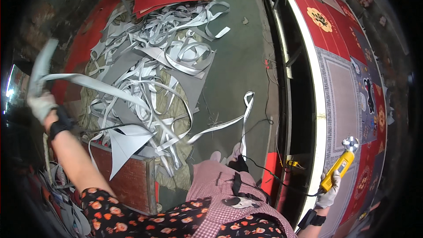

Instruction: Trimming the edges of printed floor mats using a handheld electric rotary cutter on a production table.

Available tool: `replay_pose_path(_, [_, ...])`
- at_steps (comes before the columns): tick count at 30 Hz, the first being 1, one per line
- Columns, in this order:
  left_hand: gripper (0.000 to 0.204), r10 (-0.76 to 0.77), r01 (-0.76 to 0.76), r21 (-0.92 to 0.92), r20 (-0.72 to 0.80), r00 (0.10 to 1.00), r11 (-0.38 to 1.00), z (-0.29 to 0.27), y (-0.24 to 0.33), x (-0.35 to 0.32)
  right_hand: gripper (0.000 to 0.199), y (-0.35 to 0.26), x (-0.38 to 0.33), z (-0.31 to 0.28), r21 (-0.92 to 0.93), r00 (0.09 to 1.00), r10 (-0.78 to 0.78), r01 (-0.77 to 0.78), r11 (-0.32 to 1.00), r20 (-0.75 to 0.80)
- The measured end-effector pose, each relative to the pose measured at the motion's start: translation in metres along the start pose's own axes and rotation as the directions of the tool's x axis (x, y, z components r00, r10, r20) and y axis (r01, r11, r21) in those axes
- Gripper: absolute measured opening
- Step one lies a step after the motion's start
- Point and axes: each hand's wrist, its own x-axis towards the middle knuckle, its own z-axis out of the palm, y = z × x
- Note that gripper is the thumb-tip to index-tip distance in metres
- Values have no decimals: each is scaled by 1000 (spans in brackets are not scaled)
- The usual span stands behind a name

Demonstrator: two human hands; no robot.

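Checked apron (207, 183) up close. Left hand (42, 107) clutches a blurry strip (42, 64); right hand (328, 195) grips a yellow cutter (339, 167) by the grey mat (343, 88), right side. Big scrap heap (143, 88) on the left, so I'd guess plenty's trimmed; can't tell if that mat's finished.

A: Your left sleeve (102, 208) is black, scattered with orange and red motifs.
B: Your apron (210, 183) is pink-and-white check.
A: And your left hand (42, 106) and right hand (328, 192)?
B: Both wear whitish gloves (325, 200), with black wristbands (60, 127) below.
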Motion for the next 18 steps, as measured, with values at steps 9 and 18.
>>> replay_pose_path(9, [48, -530, 719, -554, 493, 690, 420, 36, -1, 22, 52, -50, 88, 86, 23, 979, -127, 125, 992, 162])
replay_pose_path(18, [83, -492, 958, 92, 869, 56, 272, 203, 39, -240, 50, -180, 171, 147, 103, 864, -396, 384, 918, 311])
